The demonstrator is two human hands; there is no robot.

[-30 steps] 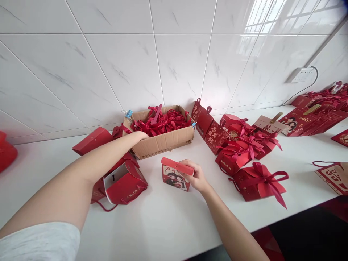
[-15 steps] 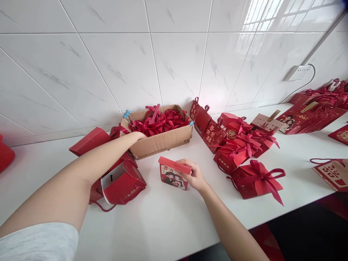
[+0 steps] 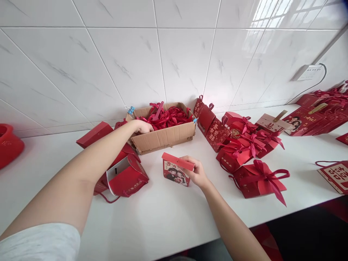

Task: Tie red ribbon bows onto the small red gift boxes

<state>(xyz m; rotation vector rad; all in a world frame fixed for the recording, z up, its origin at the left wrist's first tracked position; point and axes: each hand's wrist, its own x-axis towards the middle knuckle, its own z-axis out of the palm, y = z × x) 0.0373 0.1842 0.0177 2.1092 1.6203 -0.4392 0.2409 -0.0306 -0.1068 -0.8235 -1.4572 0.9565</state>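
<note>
My left hand reaches over the near left rim of a cardboard box. Its fingers are bent down among dark red ribbons that fill the box, and the fingertips are hidden there. In front of the box, my right hand is closed on the upper right side of a small red gift box printed with a couple. That gift box has a folded red top and stands upright on the white table.
Red boxes, one open, lie beside my left forearm. Ribbon-tied red boxes stand to the right, and more red boxes stand farther right. A red container is at the left edge. A tiled wall rises behind.
My left hand has risen a little, so its knuckles now show above the cardboard rim. My right hand still holds the small gift box. The camera view has shifted slightly.
</note>
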